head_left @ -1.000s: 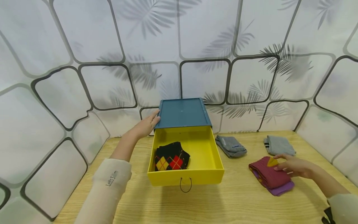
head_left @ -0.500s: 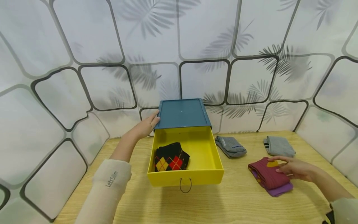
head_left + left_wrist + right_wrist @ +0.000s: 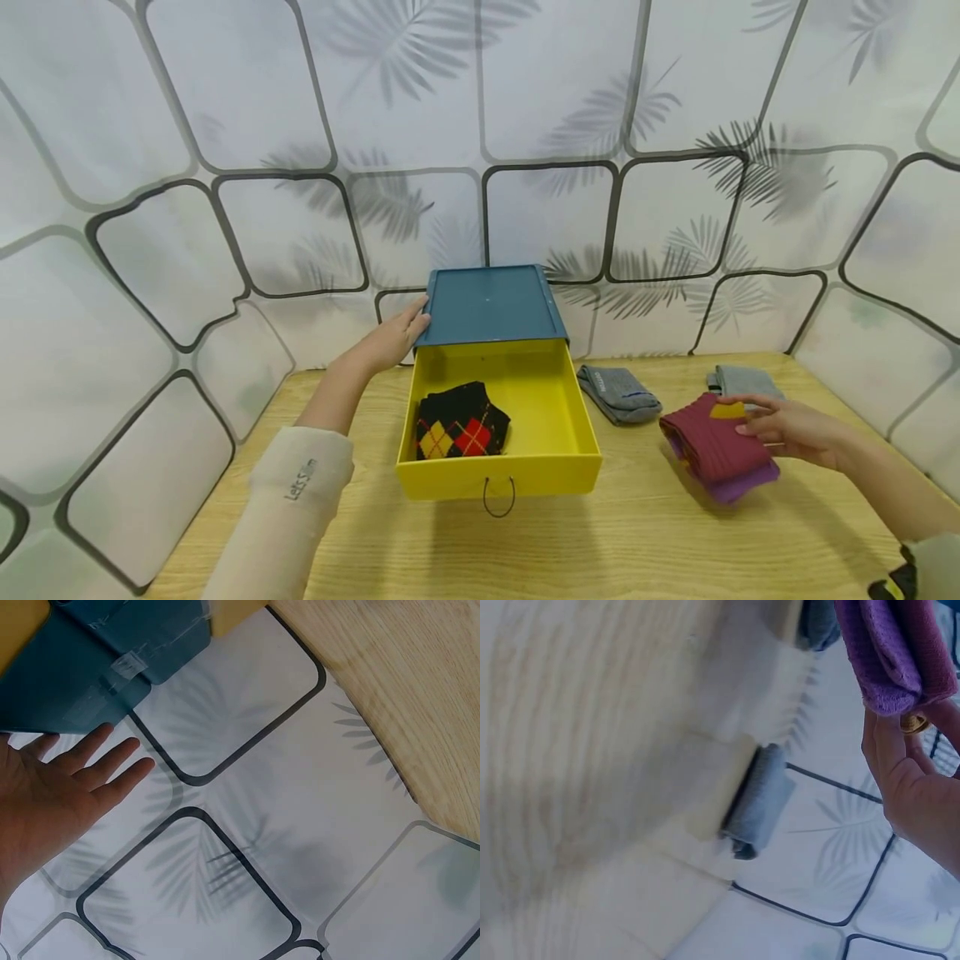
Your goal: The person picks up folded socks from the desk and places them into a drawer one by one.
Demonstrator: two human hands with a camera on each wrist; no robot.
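Note:
A blue case (image 3: 489, 303) stands at the back of the wooden table (image 3: 600, 542). Its yellow drawer (image 3: 555, 454) is pulled out towards me, with a folded black argyle sock pair (image 3: 461, 421) inside at the left. My left hand (image 3: 393, 336) rests with straight fingers against the case's left side; the left wrist view shows the left hand (image 3: 71, 780) flat beside the blue case (image 3: 90, 667). My right hand (image 3: 780, 429) grips a folded maroon and purple sock bundle (image 3: 712, 450), held just above the table to the drawer's right. In the right wrist view the purple sock (image 3: 896, 652) sits above my fingers (image 3: 911, 787).
Two folded grey sock pairs lie behind the bundle: the darker grey pair (image 3: 619, 392) beside the drawer, the lighter grey pair (image 3: 744, 381) further right, which also shows as the grey pair (image 3: 759, 801) in the right wrist view. A leaf-patterned curtain (image 3: 480, 125) walls in the table on all sides.
My right hand has lifted the maroon and purple bundle off the table, slightly back and to the left. The left hand and the drawer have not moved.

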